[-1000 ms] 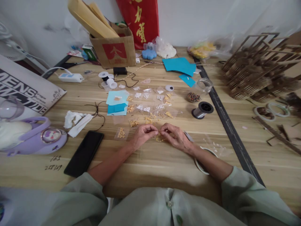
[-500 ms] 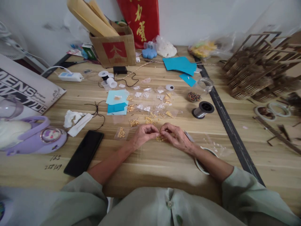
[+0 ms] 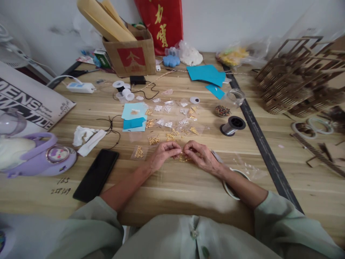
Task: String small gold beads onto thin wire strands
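Note:
My left hand (image 3: pixel 161 154) and my right hand (image 3: pixel 201 155) rest on the wooden table (image 3: pixel 172 190), fingertips pinched together and almost touching. Between and under the fingers lies a small heap of gold beads (image 3: pixel 183 158). What each pinch holds is too small to make out. Just beyond the hands lie several small clear bags of gold and silver beads (image 3: pixel 169 122). A tape ring (image 3: pixel 231 187) sits partly under my right forearm.
A black phone (image 3: pixel 96 175) lies at the left, near a purple toy case (image 3: pixel 40 154) and white tissue (image 3: pixel 86 138). A wire spool (image 3: pixel 232 126), a bead jar (image 3: pixel 229 102), blue paper (image 3: pixel 206 75), a cardboard box (image 3: pixel 129 54) and wooden lattice pieces (image 3: pixel 293 79) stand further off.
My hands stay in the same spot; only the fingertips shift slightly over the gold beads.

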{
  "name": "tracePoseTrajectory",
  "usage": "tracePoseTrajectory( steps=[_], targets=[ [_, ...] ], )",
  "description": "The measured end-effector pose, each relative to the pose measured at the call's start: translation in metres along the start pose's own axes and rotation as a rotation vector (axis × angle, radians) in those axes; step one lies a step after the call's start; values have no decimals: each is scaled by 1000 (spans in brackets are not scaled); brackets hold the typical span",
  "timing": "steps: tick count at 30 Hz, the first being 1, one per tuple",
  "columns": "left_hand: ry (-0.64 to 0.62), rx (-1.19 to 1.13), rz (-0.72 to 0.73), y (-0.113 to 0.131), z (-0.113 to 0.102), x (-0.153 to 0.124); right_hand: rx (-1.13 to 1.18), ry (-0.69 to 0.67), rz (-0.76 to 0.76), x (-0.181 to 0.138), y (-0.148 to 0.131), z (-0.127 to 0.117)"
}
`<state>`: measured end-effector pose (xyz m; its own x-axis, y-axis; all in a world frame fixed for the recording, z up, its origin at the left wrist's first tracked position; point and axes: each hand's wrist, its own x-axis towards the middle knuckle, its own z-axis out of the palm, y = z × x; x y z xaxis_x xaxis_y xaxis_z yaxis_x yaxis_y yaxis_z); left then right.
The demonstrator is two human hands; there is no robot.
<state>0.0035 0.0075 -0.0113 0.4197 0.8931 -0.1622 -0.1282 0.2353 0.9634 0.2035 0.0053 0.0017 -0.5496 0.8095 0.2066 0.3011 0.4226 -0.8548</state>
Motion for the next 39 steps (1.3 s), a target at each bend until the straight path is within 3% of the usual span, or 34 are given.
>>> tracePoseTrajectory(
  steps=[8,26,39],
  targets=[
    [16,44,-63,5,5,-1,-47,-12,-32,1,1,-1],
    [50,47,-40,7,3,0,-40,-74,-39,1,-1,-2],
    [-8,-26,-6,3,-1,1,-54,-12,-61,0,-2,0]
  ],
)
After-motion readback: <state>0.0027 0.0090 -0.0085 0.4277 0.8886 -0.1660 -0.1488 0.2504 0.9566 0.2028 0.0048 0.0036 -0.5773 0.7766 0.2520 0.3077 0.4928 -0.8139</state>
